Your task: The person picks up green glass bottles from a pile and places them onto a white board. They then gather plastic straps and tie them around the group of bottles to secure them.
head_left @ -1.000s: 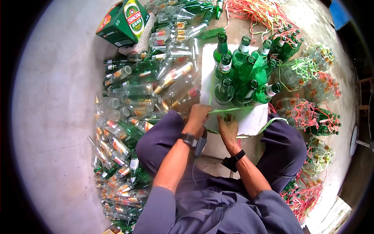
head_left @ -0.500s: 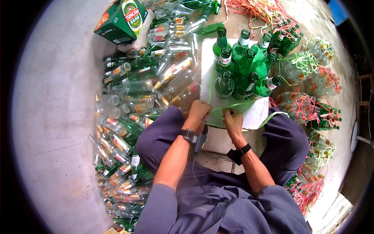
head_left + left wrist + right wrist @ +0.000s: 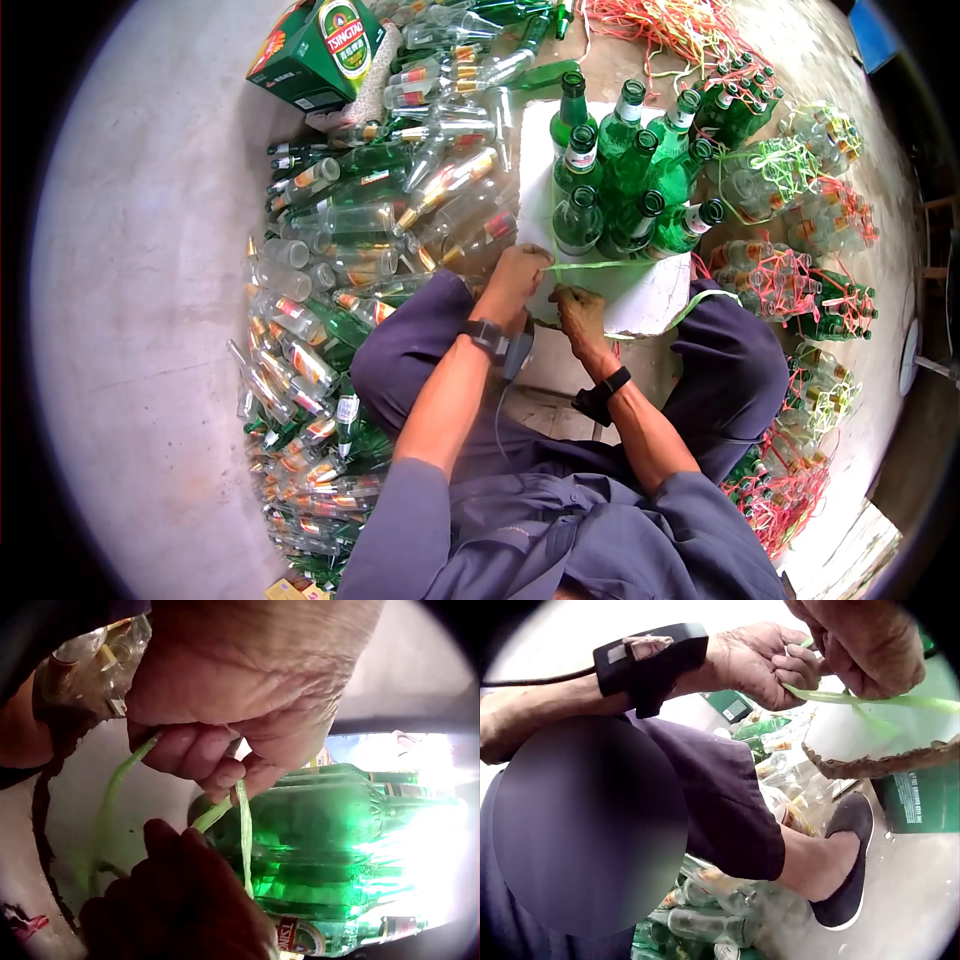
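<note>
Several green bottles (image 3: pixel 625 180) stand grouped on a white board (image 3: pixel 640 300), with a green strap (image 3: pixel 600 265) running along their near side. At the board's near left corner, the left hand (image 3: pixel 515 278) pinches the strap; in the left wrist view the left hand (image 3: pixel 240 690) has curled fingers with strap lengths coming out. Just right of and below it, the right hand (image 3: pixel 583 318) has bent fingers. The right hand (image 3: pixel 180 900) meets a short strap length at its fingertips. The right wrist view shows both hands close together, the right hand (image 3: pixel 866 645) partly covering the strap.
Loose bottles (image 3: pixel 350 220) lie piled along the left. A green carton (image 3: pixel 315 55) sits at the upper left. Strapped bottle bundles (image 3: pixel 765 275) stand on the right, below a heap of red and yellow straps (image 3: pixel 670 30). The person's knees flank the board.
The right hand first moved slightly right and up, then back left toward the left hand. The left hand rose slightly. The strap now lies nearer the bottles.
</note>
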Motion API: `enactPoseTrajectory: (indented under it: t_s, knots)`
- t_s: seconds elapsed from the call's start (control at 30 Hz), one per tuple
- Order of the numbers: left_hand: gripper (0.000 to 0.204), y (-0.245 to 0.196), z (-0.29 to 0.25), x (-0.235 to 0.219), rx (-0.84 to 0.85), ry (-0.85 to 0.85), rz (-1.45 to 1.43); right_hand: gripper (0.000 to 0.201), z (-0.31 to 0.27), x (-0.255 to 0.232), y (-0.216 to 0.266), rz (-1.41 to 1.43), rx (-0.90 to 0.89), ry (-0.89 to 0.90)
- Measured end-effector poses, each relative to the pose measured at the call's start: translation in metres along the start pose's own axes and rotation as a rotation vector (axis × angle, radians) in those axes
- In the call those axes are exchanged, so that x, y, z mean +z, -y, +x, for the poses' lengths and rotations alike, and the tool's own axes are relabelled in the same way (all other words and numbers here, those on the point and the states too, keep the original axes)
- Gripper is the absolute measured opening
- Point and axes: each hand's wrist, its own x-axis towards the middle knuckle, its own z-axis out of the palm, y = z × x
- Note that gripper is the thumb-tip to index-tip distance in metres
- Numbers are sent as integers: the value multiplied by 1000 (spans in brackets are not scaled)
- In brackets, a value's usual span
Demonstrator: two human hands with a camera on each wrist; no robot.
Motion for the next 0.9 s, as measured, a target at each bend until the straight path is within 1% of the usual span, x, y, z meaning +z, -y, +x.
enactPoseTrajectory:
  t_s: [0.07, 0.13, 0.17, 0.23, 0.27, 0.33, 0.37, 0.43, 0.47, 0.53, 0.57, 0.6, 0.63, 0.67, 0.73, 0.77, 0.8, 0.83, 0.87, 0.9]
  knots:
    - [15, -3, 5, -1, -21, 13, -16, 25, -4, -1, 1, 4, 8, -17]
    - [17, -6, 10, 2, -47, 30, -31, 19, 0, -5, -11, -258, -246, 21]
    - [15, -7, 11, 5, -58, 33, -44, 19, 2, -7, -17, -260, -243, 18]
    - [13, -8, 15, 8, -71, 37, -59, 9, 5, -8, -23, -840, -638, 127]
    - [13, -6, 17, 8, -58, 48, -57, 9, 4, -10, -22, -841, -634, 126]
    - [14, -8, 18, 9, -47, 57, -56, 8, 3, -13, -21, -1282, -749, 126]
    - [15, -11, 17, 10, -61, 35, -17, 8, 5, -16, -25, -1282, -747, 128]
    - [17, -15, 13, 12, -80, 11, 21, 15, 7, -21, -28, -1177, -814, 239]
    - [18, -18, 9, 14, -76, 17, 58, 15, 6, -25, -24, -1176, -811, 243]
    - [19, -18, 6, 14, -75, 20, 96, 15, 3, -32, -14, -1217, -701, 346]
    - [18, -16, 6, 15, -89, 52, 161, 15, 4, -35, -15, -1214, -699, 349]
    - [17, -14, 6, 15, -102, 84, 227, 14, 5, -37, -16, -1315, -759, 323]
    - [17, -11, 7, 14, -105, 84, 229, 15, 6, -40, -19, -1416, -817, 294]
    - [18, -9, 8, 13, -104, 109, 233, 15, 8, -42, -27, -1416, -814, 293]
    - [20, -6, 10, 11, -106, 136, 235, 25, 14, -45, -43, -1164, -463, 206]
    - [23, -6, 9, 9, -73, 181, 259, 25, 16, -48, -46, -1164, -462, 206]
    - [26, -6, 8, 8, -40, 225, 284, 27, 19, -52, -49, -1175, -388, 205]
    - [26, -6, 8, 7, -43, 225, 286, 29, 20, -52, -50, -1184, -314, 204]
    - [29, -6, 7, 6, -21, 254, 301, 29, 17, -50, -39, -1181, -311, 204]
    - [32, -6, 7, 6, 0, 285, 314, 28, 12, -50, -27, -1108, -284, 211]
